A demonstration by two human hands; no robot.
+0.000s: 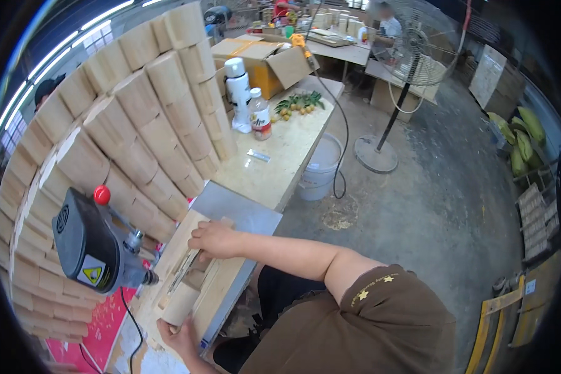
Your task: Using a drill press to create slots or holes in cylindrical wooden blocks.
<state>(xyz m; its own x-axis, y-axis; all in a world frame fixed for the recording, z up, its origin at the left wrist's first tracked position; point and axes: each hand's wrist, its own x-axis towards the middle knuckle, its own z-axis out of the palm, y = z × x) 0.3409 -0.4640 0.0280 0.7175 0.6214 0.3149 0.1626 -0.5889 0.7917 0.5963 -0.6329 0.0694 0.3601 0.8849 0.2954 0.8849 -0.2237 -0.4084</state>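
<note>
A rounded pale wooden block [181, 303] lies in a wooden jig [215, 288] beside the drill press [88, 243]. My left hand [179, 340] is closed at the block's near end, with thumb and fingers against it. At the jig's far end, my right hand [217, 240] has its fingers curled down over the wood, next to a thin metal strip [182, 272]. What those fingers grip is hidden beneath them. The press's chuck [148, 278] points toward the jig, a little left of the block. A red-knobbed handle [102, 195] sticks out from the press.
Tall stacks of rounded wooden blocks [128, 124] rise behind the press. A white flask [237, 93], a bottle [260, 115] and leafy fruit [299, 105] stand on the bench near a cardboard box [262, 62]. A bucket [321, 165] and a fan [376, 154] occupy the floor.
</note>
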